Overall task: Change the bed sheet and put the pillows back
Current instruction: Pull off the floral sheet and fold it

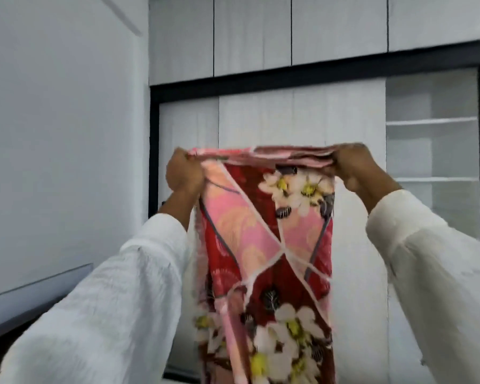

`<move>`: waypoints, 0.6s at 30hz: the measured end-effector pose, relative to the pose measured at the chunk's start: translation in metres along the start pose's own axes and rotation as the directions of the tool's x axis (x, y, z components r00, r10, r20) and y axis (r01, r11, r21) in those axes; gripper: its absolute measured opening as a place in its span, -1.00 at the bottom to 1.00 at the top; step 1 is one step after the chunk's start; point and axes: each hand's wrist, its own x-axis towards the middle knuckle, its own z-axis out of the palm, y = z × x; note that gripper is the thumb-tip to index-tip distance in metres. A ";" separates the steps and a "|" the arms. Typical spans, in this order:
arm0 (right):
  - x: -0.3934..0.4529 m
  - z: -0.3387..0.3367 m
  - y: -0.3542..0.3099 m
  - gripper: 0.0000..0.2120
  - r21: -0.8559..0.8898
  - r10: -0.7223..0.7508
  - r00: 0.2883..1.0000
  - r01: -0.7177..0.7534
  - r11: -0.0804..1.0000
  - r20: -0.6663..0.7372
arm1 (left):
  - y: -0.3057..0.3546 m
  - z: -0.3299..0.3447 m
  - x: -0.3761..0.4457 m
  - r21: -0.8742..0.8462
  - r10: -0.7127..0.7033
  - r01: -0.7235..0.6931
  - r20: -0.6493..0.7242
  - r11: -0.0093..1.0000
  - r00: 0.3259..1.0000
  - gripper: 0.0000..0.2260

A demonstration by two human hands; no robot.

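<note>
**Bed sheet held up, still folded, ready to shake out**

The bed sheet point(263, 245), red and pink with white flowers, hangs in the air in front of the person, raised toward the pale wardrobe point(288, 112) and nowhere near a bed that I can see. It is still a narrow, many-layered strip: the folded top edge runs level between the two hands and the rest drops straight down past the bottom of the view.

The left hand point(184, 176) is closed round the left end of that top edge, its fingers point(178, 162) curled over the cloth. The right hand point(355, 166) pinches the stacked layers at the other end, thumb below and fingers above. Both arms are lifted and reach forward, white sleeves point(122, 286) falling back from the wrists, hands level with each other and only the strip's width apart.

To my eye the step in hand is opening the fresh sheet. To do it well, each hand should find a single corner or edge layer instead of the whole stack, then draw apart so the folds fall open. Keeping the top edge level and high will let the weight of the cloth do the unfolding without twisting. The lower part looks blurred, so how it hangs there I cannot tell. Open shelves point(432, 151) stand to the right.
</note>
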 end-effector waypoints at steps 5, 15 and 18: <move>0.000 0.010 -0.034 -0.84 -0.099 -0.035 0.989 0.050 0.994 0.142 | 0.045 -0.002 0.038 -0.120 0.038 -0.033 0.037 0.992 0.999 -0.89; 0.015 -0.015 -0.020 -0.84 -0.362 -0.044 0.979 -0.032 0.932 -0.200 | 0.060 -0.005 0.019 -0.245 0.032 -0.009 0.089 0.970 0.996 -0.85; 0.004 -0.035 -0.004 -0.76 -0.705 -0.075 0.982 -0.069 0.706 -0.172 | 0.049 0.003 -0.003 -0.293 0.050 0.034 0.276 0.956 0.960 -0.83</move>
